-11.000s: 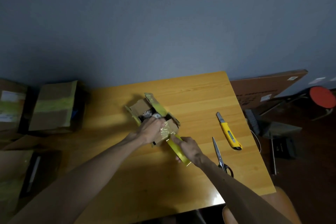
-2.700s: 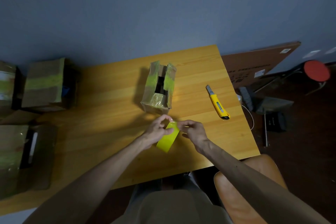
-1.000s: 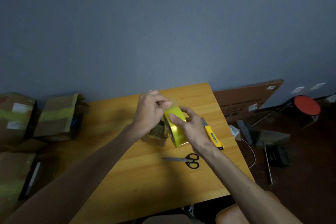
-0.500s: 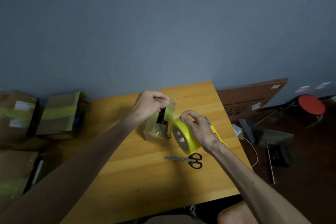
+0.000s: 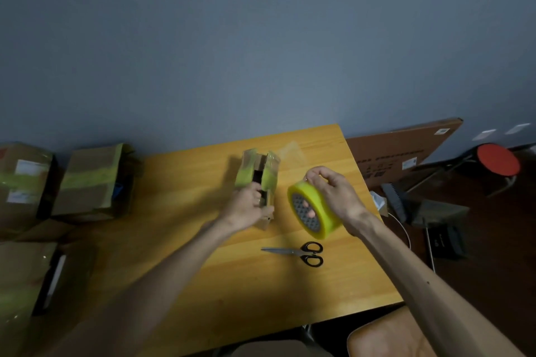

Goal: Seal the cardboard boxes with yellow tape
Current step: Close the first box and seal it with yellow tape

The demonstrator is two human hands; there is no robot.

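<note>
A small cardboard box (image 5: 255, 171) stands on the wooden table (image 5: 185, 211), its top flaps apart with yellow-green tape on both and a dark gap between them. My left hand (image 5: 246, 206) grips the near end of the box. My right hand (image 5: 333, 188) holds the yellow tape roll (image 5: 314, 213) in the air to the right of the box, fingers through its core. A pale, blurred strip of tape (image 5: 290, 151) runs from the roll toward the far end of the box.
Black-handled scissors (image 5: 301, 252) lie on the table in front of the roll. Taped cardboard boxes (image 5: 90, 180) are stacked at the left, beyond the table edge. A flat brown carton (image 5: 406, 151), a red stool (image 5: 497, 159) and clutter fill the floor at the right.
My left hand dropped from the top of the box to its near end. My right hand moved the roll rightward and a strip of tape now stretches toward the box.
</note>
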